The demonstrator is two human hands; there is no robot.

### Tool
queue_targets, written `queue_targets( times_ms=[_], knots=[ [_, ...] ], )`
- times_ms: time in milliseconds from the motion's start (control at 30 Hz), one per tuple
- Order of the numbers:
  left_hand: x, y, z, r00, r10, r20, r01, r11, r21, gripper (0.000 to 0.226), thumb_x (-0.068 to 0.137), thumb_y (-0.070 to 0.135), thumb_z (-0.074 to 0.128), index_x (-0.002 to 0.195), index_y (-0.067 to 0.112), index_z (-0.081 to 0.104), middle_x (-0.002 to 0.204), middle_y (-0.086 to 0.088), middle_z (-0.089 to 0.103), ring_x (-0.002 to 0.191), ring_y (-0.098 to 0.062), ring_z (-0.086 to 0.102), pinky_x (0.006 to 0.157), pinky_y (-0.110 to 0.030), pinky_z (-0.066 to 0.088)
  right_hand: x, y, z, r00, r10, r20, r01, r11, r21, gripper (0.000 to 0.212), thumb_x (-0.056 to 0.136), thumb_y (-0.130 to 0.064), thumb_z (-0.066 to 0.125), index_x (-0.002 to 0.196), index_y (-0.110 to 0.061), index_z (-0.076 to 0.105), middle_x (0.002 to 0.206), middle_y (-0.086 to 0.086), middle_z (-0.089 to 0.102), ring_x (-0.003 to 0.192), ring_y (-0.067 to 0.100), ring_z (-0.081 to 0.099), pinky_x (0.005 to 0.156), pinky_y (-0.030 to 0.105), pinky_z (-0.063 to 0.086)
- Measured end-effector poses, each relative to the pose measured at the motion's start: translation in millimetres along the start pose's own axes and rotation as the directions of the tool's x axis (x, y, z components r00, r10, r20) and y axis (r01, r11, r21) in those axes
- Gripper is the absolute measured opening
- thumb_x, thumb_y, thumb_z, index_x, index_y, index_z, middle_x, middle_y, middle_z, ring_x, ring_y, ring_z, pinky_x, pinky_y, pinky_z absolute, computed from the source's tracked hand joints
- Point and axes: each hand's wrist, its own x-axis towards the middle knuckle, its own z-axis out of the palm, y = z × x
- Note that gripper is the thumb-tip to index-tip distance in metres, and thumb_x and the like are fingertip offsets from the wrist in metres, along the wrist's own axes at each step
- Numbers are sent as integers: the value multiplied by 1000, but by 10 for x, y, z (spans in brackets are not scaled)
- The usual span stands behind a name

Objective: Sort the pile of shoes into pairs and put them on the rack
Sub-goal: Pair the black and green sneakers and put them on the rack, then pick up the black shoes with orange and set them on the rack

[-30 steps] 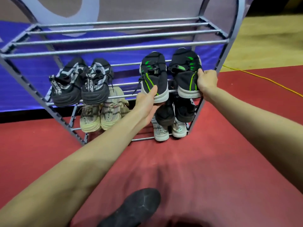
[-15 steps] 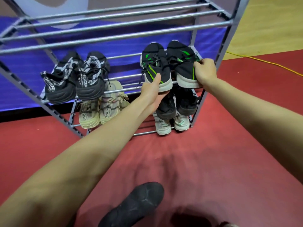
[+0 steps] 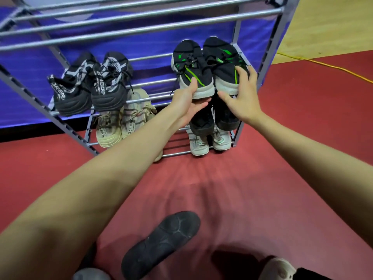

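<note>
heels of the green-striped shoes (image 3: 207, 67) want pushing square onto the rack (image 3: 141, 29): left hand (image 3: 187, 106) cups one heel, right hand (image 3: 242, 98) lies spread on the other.

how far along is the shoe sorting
Done: black-and-white pair, beige pair, a dark pair and a white pair sit on the rack. In hand: both hands settling the black-green pair. Left: one black shoe sole-up on the floor.
</note>
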Motion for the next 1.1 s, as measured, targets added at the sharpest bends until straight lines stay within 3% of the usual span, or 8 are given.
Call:
queue_targets(
  times_ms=[133,233,333,433,533,800,967,1100],
  knots=[
    [-71,-36,-113,999,-49,3,48,978,202,62,96,47,43,142,5,38,129,-20,57,84,-26,66,77,-31,55,-75,-75,39,997,39,-64,-42,998,-41,86,82,-30,63,149,-3,18,155,24,11,148,32,11,119,35,14],
    [-228,-98,-265,998,-57,-17,60,923,381,65,98,50,33,140,1,34,119,-23,60,88,-27,65,77,-32,54,-350,-160,115,988,81,-131,-87,995,-40,88,80,-18,59,149,3,8,157,22,10,148,30,9,118,28,9],
    [-517,-263,-483,997,-52,-56,74,841,536,45,102,40,30,119,4,48,99,-15,61,70,-18,61,62,-27,51,-864,-189,275,980,129,-154,-137,990,-43,84,77,-12,56,146,9,13,153,24,20,145,33,18,118,30,11],
    [-817,-603,-895,998,-43,-50,66,693,717,23,100,28,39,81,18,48,80,-5,60,63,-13,58,55,-24,44,-1498,-187,530,987,156,43,-151,984,-98,80,78,-11,57,144,10,18,147,26,28,141,37,25,118,34,16],
    [-1111,-936,-1454,998,-40,-50,64,527,848,12,92,16,51,80,17,52,70,-1,59,59,-10,57,51,-20,42,-2056,-246,780,932,191,308,-148,976,-158,80,82,-11,60,145,8,15,147,25,27,139,36,26,116,32,17],
    [-1993,-1309,-2698,962,-133,-238,273,428,862,18,87,1,50,81,16,57,68,-3,59,66,-19,56,57,-21,45,-2987,-537,1324,745,404,531,-307,914,-265,75,84,-12,59,145,6,19,140,26,34,133,40,34,113,36,26],
    [-2343,-1537,-3213,930,-161,-330,365,309,878,21,88,10,52,103,2,65,107,-17,70,103,-31,64,93,-37,50,-3385,-649,1682,642,467,608,-328,884,-332,64,84,-12,61,136,9,28,136,28,37,130,42,38,108,40,32],
    [-2407,-1685,-3535,877,-165,-451,480,281,831,30,86,16,53,111,2,61,116,-20,66,111,-34,60,95,-38,47,-3598,-721,1980,521,640,565,-544,759,-358,60,86,-17,61,130,11,32,136,29,40,131,40,39,108,37,32]
  ],
)
